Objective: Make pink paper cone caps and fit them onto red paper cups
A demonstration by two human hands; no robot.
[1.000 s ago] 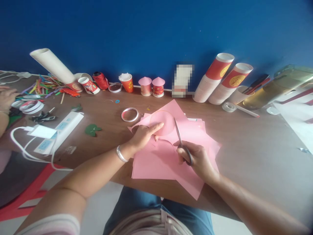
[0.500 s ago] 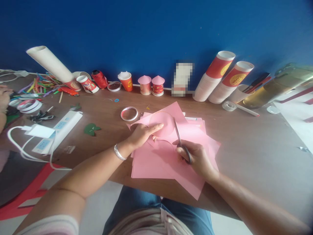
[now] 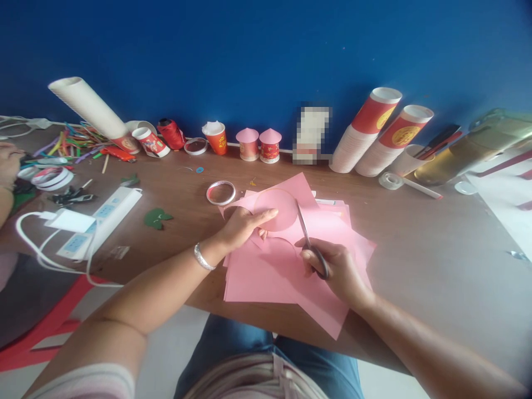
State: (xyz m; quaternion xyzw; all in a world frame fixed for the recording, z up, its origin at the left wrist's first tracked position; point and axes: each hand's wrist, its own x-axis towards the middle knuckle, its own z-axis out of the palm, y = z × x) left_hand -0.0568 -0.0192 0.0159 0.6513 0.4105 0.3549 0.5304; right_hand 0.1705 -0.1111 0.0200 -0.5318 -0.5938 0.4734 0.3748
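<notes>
The brown table (image 3: 415, 249) ends just before the person's lap, its near edge slanting down toward the right in view. Its widest stretch runs right of the pink sheets (image 3: 266, 277), beyond the right hand (image 3: 338, 271). On the left, a white power strip (image 3: 120, 205) and its cables narrow the room beside the left forearm. One corner of the sheets points at the near edge, close to it.

The right hand's fingers curl around the handles of the scissors (image 3: 303, 221); how far apart the blades stand, I cannot tell. They meet the right rim of a round pink piece (image 3: 282, 202) above the sheets. The left hand (image 3: 239, 227) pinches that piece, thumb on top, fingers underneath.

A blue wall (image 3: 208, 66) rises behind. Along its foot stand two cup stacks (image 3: 353, 147) and two cone-topped red cups (image 3: 270, 152). Nearer lies a green cutout (image 3: 155, 219).
</notes>
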